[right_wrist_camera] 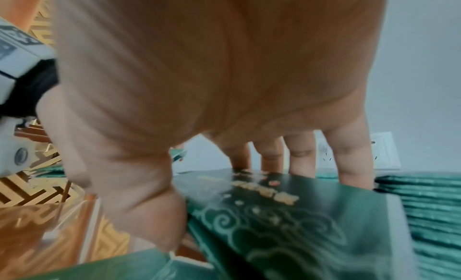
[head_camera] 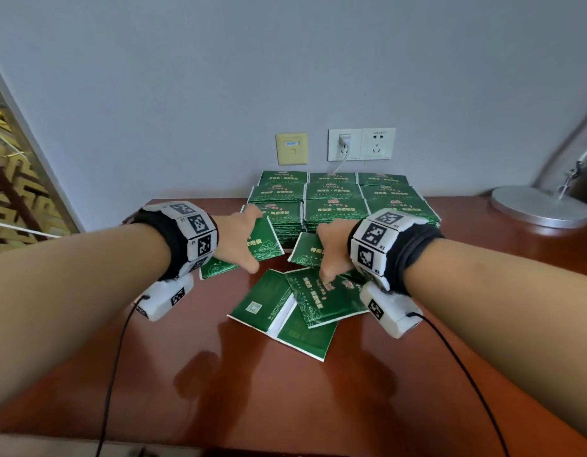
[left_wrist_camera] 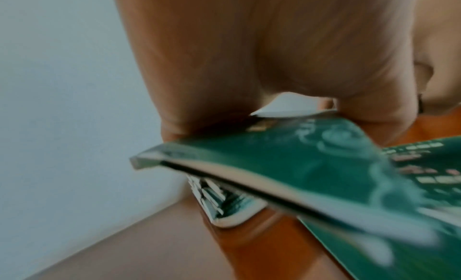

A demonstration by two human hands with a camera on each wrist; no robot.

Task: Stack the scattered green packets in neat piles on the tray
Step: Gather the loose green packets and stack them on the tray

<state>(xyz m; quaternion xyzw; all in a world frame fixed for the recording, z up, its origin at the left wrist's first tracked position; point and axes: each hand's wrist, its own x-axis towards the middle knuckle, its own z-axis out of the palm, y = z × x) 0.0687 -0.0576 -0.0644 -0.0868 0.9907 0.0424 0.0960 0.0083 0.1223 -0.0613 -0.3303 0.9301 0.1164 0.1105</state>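
Reaching forward over the glossy reddish-brown wooden bench (head_camera: 285, 390), the head view shows both bare forearms with black wrist straps and white marker blocks. The left hand (head_camera: 241, 240) has its grip closed on a flat green printed packet (head_camera: 264, 245), thumb on top, the packet tilted with its long axis running from near left to far right toward the piles. The right hand (head_camera: 333, 255) reaches down onto another flat green packet (head_camera: 303, 250), fingers over its far edge. Behind them, neat stacks of green packets (head_camera: 338, 199) stand in rows against the grey wall (head_camera: 285, 61); the tray under them is hidden here. Nearer the camera, loose green packets (head_camera: 305, 308) overlap at odd angles on the bench. A beige wall plate (head_camera: 291, 149), white sockets (head_camera: 361, 144) and a round metal lamp base (head_camera: 539, 206) sit further back.

From the left wrist, blurred, the left hand (left_wrist_camera: 262, 57) pinches the green packet (left_wrist_camera: 286, 156) along its upper edge; the packet slopes down to the right, above a corner of the white tray (left_wrist_camera: 234, 221) carrying stacked packets.

From the right wrist, the right hand (right_wrist_camera: 212, 67) curls its fingers (right_wrist_camera: 349, 156) behind the far edge of the green packet (right_wrist_camera: 286, 215) with the thumb at its near left corner, so the grip clasps it; its printed text runs away from the camera, and the stacks (right_wrist_camera: 429, 205) lie at right.
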